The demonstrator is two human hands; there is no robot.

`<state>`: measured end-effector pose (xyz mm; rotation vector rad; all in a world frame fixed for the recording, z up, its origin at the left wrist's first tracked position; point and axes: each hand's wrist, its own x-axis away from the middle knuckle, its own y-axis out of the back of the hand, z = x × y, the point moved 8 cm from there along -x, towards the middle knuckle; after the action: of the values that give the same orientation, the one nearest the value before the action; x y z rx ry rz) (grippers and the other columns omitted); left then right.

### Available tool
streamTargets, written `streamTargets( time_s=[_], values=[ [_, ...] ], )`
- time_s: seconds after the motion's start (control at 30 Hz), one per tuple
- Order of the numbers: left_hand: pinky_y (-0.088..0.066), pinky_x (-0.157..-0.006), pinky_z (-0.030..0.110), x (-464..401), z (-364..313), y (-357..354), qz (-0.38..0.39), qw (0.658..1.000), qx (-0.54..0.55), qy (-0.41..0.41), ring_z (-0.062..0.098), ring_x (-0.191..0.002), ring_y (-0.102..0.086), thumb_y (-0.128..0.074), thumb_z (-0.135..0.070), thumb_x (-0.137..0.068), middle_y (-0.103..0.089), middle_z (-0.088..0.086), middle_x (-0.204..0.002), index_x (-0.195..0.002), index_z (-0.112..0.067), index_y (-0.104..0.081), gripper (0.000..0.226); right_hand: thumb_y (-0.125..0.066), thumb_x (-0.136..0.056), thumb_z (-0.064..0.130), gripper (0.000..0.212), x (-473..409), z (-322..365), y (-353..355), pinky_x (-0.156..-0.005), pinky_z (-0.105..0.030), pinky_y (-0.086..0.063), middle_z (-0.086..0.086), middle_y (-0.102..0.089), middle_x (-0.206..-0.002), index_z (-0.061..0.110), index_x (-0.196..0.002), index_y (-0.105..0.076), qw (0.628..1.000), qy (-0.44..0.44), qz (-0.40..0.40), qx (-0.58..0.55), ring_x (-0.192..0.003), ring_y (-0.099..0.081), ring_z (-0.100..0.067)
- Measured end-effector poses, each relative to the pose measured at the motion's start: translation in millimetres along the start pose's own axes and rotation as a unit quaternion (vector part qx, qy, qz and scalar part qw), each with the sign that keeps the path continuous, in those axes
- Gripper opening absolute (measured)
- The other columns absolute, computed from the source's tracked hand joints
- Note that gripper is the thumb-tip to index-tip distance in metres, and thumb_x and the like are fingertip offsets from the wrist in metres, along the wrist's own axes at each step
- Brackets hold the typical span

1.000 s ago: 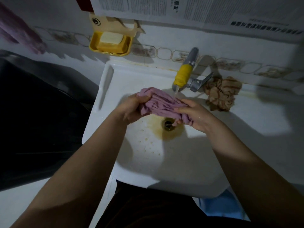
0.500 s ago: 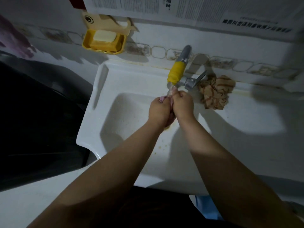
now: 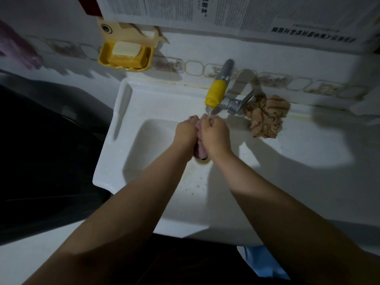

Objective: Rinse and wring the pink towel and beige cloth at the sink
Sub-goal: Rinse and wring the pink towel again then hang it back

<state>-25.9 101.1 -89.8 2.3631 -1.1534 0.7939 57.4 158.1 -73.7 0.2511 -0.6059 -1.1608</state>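
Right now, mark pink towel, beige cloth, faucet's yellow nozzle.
pink towel (image 3: pixel 201 153), head view, on the bunched lower end showing between the wrists.
beige cloth (image 3: pixel 266 117), head view, on the middle of the crumpled heap on the sink ledge.
yellow nozzle (image 3: pixel 216 95), head view, on the middle of the yellow sleeve.

The room is dim, lit by one hard source somewhere behind and above the person, so the white ceramic sink (image 3: pixel 144 112) glows brightest while the far left falls into near black. The forearms throw broad dark shadows across the basin and over the counter on the right. The silver tap with its yellow rubber sleeve (image 3: pixel 216 94) casts a soft shadow on the tiled wall. The wide lens bends the straight edges near the borders. The printed newspaper sheets (image 3: pixel 226 15) at the top look smeared, and the corners are soft and murky.
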Motion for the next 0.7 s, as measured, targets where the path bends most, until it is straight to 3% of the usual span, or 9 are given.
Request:
streamTargets(
  time_s=[0.1, 0.2, 0.27, 0.3, 0.37, 0.43, 0.5, 0.63, 0.7],
  values=[
    [-0.054, -0.079, 0.034, 17.5, 4.1, -2.7, 0.033, 0.999, 0.036, -0.020, 0.025, -0.085, -0.067, -0.046, -0.029, -0.098, -0.071, 0.013, -0.092, -0.090, -0.012, -0.066, 0.027, -0.044, -0.096, 0.042, 0.042, -29.5, -14.8, 22.8, -0.068, -0.035, -0.047, -0.017, -0.067, -0.085, 0.008, -0.078, -0.061, 0.999, -0.026, 0.035, 0.023, -0.080, -0.062, -0.031],
    [-0.055, -0.078, 0.033, 16.4, -3.3, 16.2, 0.050, 0.996, 0.006, -0.068, 0.023, -0.087, -0.067, -0.050, -0.023, -0.098, -0.069, 0.009, -0.095, -0.103, -0.013, -0.062, 0.016, -0.048, -0.096, 0.040, 0.037, -20.3, -39.2, 18.6, -0.043, -0.021, -0.038, -0.004, -0.064, -0.067, 0.010, -0.101, -0.067, 0.982, -0.064, 0.165, -0.070, -0.050, -0.054, -0.014],
    [-0.053, -0.056, 0.026, 14.2, -6.6, 30.3, 0.080, 0.993, 0.017, -0.082, 0.015, -0.067, -0.063, -0.052, -0.014, -0.096, -0.064, 0.008, -0.088, -0.109, -0.013, -0.057, 0.013, -0.054, -0.095, 0.020, 0.024, -8.6, -51.1, 9.7, -0.046, -0.019, -0.046, 0.002, -0.071, -0.074, 0.010, -0.115, -0.064, 0.938, -0.087, 0.268, -0.203, -0.056, -0.064, -0.010],
    [-0.044, -0.042, 0.020, 13.2, -6.7, 36.2, 0.095, 0.991, 0.007, -0.090, 0.014, -0.055, -0.056, -0.053, -0.010, -0.095, -0.061, 0.010, -0.082, -0.107, -0.014, -0.058, 0.013, -0.056, -0.092, 0.009, 0.025, -4.4, -53.0, 8.5, -0.050, -0.018, -0.050, 0.002, -0.073, -0.082, 0.008, -0.116, -0.062, 0.919, -0.088, 0.307, -0.232, -0.064, -0.068, -0.010],
    [-0.032, -0.039, 0.021, 12.6, -3.0, 39.4, 0.131, 0.987, -0.021, -0.087, 0.021, -0.054, -0.047, -0.055, -0.007, -0.094, -0.058, 0.021, -0.083, -0.103, -0.016, -0.060, 0.014, -0.058, -0.086, -0.001, 0.025, -0.7, -49.8, 9.3, -0.050, -0.016, -0.049, 0.001, -0.074, -0.084, 0.011, -0.107, -0.065, 0.912, -0.071, 0.349, -0.205, -0.066, -0.069, -0.009],
    [-0.043, -0.060, 0.036, 11.8, -0.6, 38.3, 0.156, 0.985, -0.010, -0.072, 0.033, -0.073, -0.051, -0.058, -0.009, -0.091, -0.060, 0.033, -0.098, -0.104, -0.016, -0.064, 0.016, -0.061, -0.085, 0.004, 0.017, -2.2, -43.4, 12.6, -0.048, -0.018, -0.048, -0.001, -0.074, -0.080, 0.017, -0.092, -0.070, 0.924, -0.051, 0.341, -0.166, -0.065, -0.068, -0.012],
    [-0.042, -0.078, 0.049, 8.2, 0.5, 44.4, 0.146, 0.987, 0.021, -0.067, 0.037, -0.085, -0.055, -0.060, -0.010, -0.089, -0.064, 0.032, -0.103, -0.103, -0.013, -0.067, 0.016, -0.060, -0.089, 0.015, 0.010, -11.4, -36.0, 22.0, -0.046, -0.027, -0.043, -0.008, -0.070, -0.077, 0.017, -0.087, -0.070, 0.942, -0.033, 0.288, -0.170, -0.063, -0.062, -0.023],
    [-0.035, -0.066, 0.040, 5.5, 0.2, 53.1, 0.087, 0.993, 0.034, -0.067, 0.034, -0.081, -0.043, -0.055, -0.009, -0.094, -0.058, 0.025, -0.093, -0.100, -0.011, -0.066, 0.013, -0.047, -0.098, 0.019, 0.016, -18.5, -16.0, 36.8, -0.064, -0.028, -0.050, -0.011, -0.068, -0.091, 0.013, -0.099, -0.062, 0.945, -0.018, 0.186, -0.269, -0.079, -0.065, -0.017],
    [-0.036, -0.070, 0.040, 5.4, -3.1, 44.6, 0.056, 0.994, 0.069, -0.061, 0.034, -0.083, -0.045, -0.049, -0.008, -0.096, -0.056, 0.025, -0.093, -0.098, -0.010, -0.065, 0.016, -0.051, -0.095, 0.025, 0.019, -6.5, -5.8, 28.0, -0.068, -0.023, -0.046, -0.008, -0.068, -0.081, 0.012, -0.085, -0.062, 0.967, 0.028, 0.141, -0.209, -0.075, -0.060, -0.006]
  ],
)
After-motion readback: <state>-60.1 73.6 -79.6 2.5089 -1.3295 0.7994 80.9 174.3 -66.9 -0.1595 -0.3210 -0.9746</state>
